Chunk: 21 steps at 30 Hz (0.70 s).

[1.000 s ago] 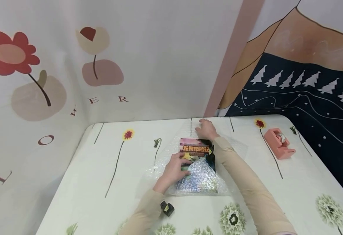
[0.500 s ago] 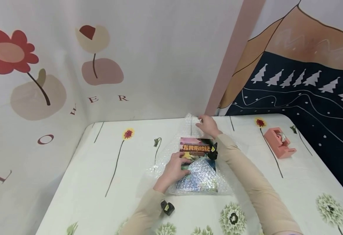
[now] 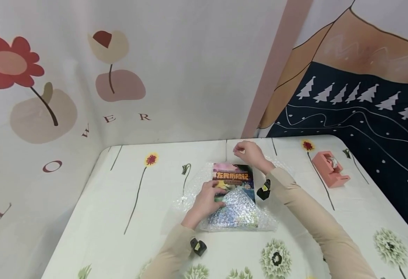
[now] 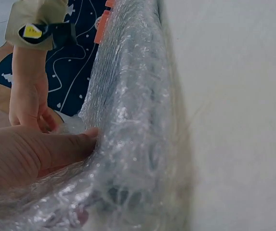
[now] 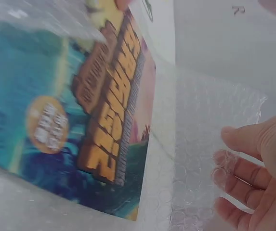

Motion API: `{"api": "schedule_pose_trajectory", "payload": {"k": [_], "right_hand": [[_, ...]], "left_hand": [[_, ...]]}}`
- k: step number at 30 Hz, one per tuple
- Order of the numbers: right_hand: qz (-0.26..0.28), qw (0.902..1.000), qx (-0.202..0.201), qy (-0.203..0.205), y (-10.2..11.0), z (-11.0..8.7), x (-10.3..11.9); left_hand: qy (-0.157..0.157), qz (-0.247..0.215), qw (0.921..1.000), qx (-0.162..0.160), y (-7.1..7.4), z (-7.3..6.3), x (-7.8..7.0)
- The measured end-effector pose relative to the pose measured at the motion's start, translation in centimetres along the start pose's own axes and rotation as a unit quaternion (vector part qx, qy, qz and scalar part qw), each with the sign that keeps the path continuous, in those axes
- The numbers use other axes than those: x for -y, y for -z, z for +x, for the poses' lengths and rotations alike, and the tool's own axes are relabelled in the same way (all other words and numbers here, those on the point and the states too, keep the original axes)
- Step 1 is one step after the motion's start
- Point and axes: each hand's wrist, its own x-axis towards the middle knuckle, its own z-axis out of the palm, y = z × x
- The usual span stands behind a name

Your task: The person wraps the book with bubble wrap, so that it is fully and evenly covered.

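A picture book (image 3: 234, 177) with an orange title lies on a sheet of bubble wrap (image 3: 239, 211), whose near part is folded over the lower cover. My left hand (image 3: 206, 201) rests on the book's left side with fingers spread, and its thumb (image 4: 70, 147) presses the folded wrap in the left wrist view. Beyond the book's top edge, my right hand (image 3: 251, 153) is raised with bent fingers. In the right wrist view the right hand (image 5: 258, 178) holds the wrap's far edge loosely between thumb and fingers; some fingers show through the clear film.
A pink tape dispenser (image 3: 329, 169) with a roll of tape stands at the right on the flower-printed tablecloth (image 3: 120, 217). Behind the table hangs a pale printed curtain (image 3: 190, 77), with a dark one with white trees (image 3: 368, 93) to the right.
My right hand has drawn back a little to the right and nearer me. The wrap's far corner, raised half a second ago, stands lower in the head view. My left hand stays put.
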Motion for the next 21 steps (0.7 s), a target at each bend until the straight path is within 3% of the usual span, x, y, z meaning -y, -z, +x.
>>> {"api": "schedule_pose_trajectory", "payload": {"k": [11,18,21], "right_hand": [[-0.058,0.9958,0.003,0.071,-0.8,-3.3,0.4],[-0.112,0.9834,-0.005,0.142,-1.9,-4.6,0.3],[-0.127,0.9787,-0.002,0.161,-2.2,-4.9,0.3]], "left_hand": [[0.007,-0.013,0.9999,-0.004,-0.1,-0.1,0.1],[0.013,-0.046,0.9982,-0.035,-0.3,-0.1,0.1],[0.007,-0.047,0.9983,-0.034,-0.3,-0.1,0.1]]}}
